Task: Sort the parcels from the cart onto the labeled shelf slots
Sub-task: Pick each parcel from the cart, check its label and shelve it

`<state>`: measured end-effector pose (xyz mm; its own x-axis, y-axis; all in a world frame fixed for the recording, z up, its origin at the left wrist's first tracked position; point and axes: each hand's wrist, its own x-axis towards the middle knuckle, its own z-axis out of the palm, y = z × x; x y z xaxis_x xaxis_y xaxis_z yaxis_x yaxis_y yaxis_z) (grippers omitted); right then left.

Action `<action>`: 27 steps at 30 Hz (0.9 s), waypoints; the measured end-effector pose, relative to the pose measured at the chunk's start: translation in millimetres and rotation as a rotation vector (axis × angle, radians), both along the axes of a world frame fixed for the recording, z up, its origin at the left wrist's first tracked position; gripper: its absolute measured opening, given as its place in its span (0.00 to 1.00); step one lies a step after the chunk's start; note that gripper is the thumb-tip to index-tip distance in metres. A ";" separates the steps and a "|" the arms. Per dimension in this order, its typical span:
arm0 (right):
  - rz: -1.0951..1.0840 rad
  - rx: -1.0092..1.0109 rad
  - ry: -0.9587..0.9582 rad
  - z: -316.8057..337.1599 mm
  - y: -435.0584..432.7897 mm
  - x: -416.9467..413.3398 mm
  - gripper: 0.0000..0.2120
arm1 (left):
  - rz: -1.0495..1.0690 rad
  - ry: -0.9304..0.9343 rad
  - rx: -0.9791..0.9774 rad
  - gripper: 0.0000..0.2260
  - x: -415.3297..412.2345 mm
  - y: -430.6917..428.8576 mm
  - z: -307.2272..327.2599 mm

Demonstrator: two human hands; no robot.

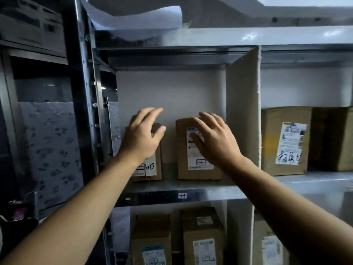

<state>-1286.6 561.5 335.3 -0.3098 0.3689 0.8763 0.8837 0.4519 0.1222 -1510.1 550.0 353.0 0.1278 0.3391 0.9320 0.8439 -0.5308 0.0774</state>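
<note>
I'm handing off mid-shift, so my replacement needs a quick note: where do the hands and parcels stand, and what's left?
The left hand is open, fingers relaxed over the top of the left parcel; contact cannot be told.
The right hand is open, fingers spread before the label of the right parcel.
Both parcels stand upright, apart, in the slot tagged on the shelf edge, left of the white divider.
Done: these two look placed; the neighbouring parcel and the lower parcels are shelved too.
Left: the cart is out of view, so what remains cannot be told.
</note>
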 end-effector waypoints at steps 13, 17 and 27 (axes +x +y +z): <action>0.117 -0.292 0.058 2.7 32.6 48.7 0.32 | -0.027 0.019 -0.317 0.29 73.7 46.3 -9.7; 0.216 -0.315 0.151 -1.2 45.5 48.9 0.33 | 0.012 0.022 -0.249 0.28 77.6 46.9 -12.4; 0.260 -0.340 0.239 -3.1 53.8 59.2 0.33 | 0.055 0.039 -0.288 0.28 94.3 49.9 -8.6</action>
